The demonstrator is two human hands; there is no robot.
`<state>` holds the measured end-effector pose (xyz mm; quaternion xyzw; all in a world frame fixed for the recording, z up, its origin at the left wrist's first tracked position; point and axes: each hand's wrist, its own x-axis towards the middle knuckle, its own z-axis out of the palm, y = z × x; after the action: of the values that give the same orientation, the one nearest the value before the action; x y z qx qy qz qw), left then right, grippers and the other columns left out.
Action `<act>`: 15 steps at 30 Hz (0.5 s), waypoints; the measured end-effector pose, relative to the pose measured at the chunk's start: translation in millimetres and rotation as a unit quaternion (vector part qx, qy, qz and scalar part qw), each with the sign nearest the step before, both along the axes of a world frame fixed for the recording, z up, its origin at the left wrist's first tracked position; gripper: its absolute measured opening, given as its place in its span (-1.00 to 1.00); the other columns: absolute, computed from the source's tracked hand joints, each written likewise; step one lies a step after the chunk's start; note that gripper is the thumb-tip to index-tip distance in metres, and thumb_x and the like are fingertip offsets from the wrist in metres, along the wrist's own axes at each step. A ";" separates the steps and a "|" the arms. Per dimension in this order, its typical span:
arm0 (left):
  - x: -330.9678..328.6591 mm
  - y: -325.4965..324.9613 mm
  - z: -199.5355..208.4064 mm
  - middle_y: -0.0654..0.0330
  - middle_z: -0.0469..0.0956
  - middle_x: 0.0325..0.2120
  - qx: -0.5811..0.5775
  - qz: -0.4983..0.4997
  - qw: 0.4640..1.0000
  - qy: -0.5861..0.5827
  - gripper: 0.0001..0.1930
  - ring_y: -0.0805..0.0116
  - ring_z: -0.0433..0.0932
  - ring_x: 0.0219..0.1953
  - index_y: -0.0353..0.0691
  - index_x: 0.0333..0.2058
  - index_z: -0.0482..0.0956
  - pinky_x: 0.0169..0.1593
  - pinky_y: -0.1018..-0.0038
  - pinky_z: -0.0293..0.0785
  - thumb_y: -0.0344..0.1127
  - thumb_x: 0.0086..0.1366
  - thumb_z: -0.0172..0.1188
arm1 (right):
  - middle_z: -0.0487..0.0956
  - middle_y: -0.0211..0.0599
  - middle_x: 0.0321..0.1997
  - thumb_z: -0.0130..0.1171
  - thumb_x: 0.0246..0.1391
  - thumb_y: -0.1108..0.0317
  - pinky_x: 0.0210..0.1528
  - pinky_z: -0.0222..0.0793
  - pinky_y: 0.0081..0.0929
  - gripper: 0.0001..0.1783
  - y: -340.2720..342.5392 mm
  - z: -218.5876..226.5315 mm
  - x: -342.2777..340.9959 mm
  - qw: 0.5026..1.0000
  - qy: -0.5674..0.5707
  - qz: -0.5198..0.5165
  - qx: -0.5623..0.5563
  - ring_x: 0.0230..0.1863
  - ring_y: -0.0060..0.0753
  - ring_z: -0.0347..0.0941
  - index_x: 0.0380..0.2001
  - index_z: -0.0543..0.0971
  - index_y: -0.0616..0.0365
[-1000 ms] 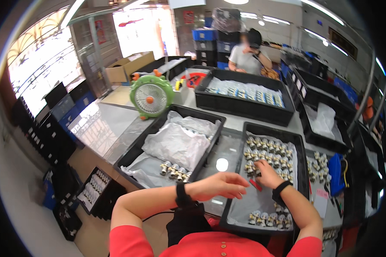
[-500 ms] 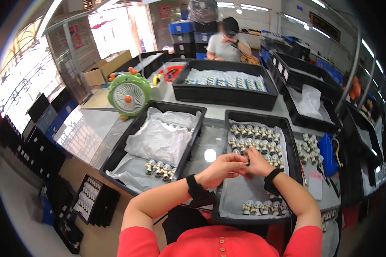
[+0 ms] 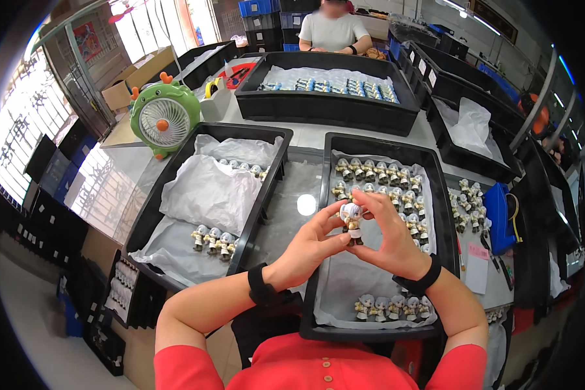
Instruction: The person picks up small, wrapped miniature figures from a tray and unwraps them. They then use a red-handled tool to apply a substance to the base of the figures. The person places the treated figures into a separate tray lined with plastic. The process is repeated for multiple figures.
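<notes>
Between both hands, above the right-hand black tray [image 3: 318, 286], a small white-haired chibi figurine [image 3: 351, 223] is held upright. My left hand [image 3: 311, 246] grips its left side with thumb and fingers. My right hand [image 3: 394, 238] closes on it from the right, fingertips at its head and thumb near its base. Below them, rows of like figurines [image 3: 381, 172] stand at the tray's far end, and several more [image 3: 396, 307] lie along its near end on white paper lining. A second black tray [image 3: 261, 218] to the left holds crumpled paper and more figurines [image 3: 212, 241].
A green fan [image 3: 166, 117] stands at the left. Beyond is a large black tray [image 3: 325, 107] of blue-and-white figurines. At right are loose figurines [image 3: 469, 208], a blue bin [image 3: 498, 218], pens and a paper pad [image 3: 478, 276]. A person [image 3: 335, 29] sits across the table.
Both hands have turned, bringing the figurine into plain sight between them. The whole view has shifted, with the trays higher in the picture. The person opposite has lowered a hand from the face.
</notes>
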<state>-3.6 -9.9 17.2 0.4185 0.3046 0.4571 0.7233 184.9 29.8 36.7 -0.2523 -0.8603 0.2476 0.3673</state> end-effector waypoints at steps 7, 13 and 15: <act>-0.6 2.4 -1.1 0.16 0.33 0.07 0.025 0.012 0.999 -0.016 -0.42 0.40 0.39 0.03 -0.18 0.25 0.09 0.05 0.41 0.40 -0.41 0.29 0.09 | 0.32 -0.09 0.15 0.39 -0.25 0.49 0.13 0.30 -0.30 -0.12 3.3 -8.0 -0.1 1.000 0.014 0.008 0.014 0.14 -0.05 0.30 0.20 0.22 0.14; 1.0 3.7 -6.0 0.18 0.40 0.02 0.011 0.011 1.000 -0.025 -0.42 0.40 0.42 0.06 -0.18 0.26 0.08 0.08 0.44 0.38 -0.33 0.33 0.07 | 0.32 -0.11 0.19 0.40 -0.27 0.48 0.18 0.23 -0.27 -0.09 1.3 -16.4 -0.8 1.000 0.020 0.010 -0.007 0.15 -0.07 0.29 0.22 0.20 0.13; 1.0 2.6 -6.7 0.20 0.40 0.00 -0.003 0.015 0.999 -0.040 -0.45 0.39 0.45 0.01 -0.18 0.25 0.11 0.06 0.43 0.39 -0.29 0.34 0.07 | 0.33 -0.12 0.18 0.41 -0.27 0.47 0.20 0.21 -0.27 -0.08 1.7 -17.5 -0.8 1.000 0.012 0.002 0.006 0.15 -0.08 0.29 0.22 0.20 0.13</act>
<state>-2.6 -7.2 10.5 0.3930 0.2832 0.4830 0.7294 184.1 31.4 19.2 -0.2449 -0.8579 0.2464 0.3786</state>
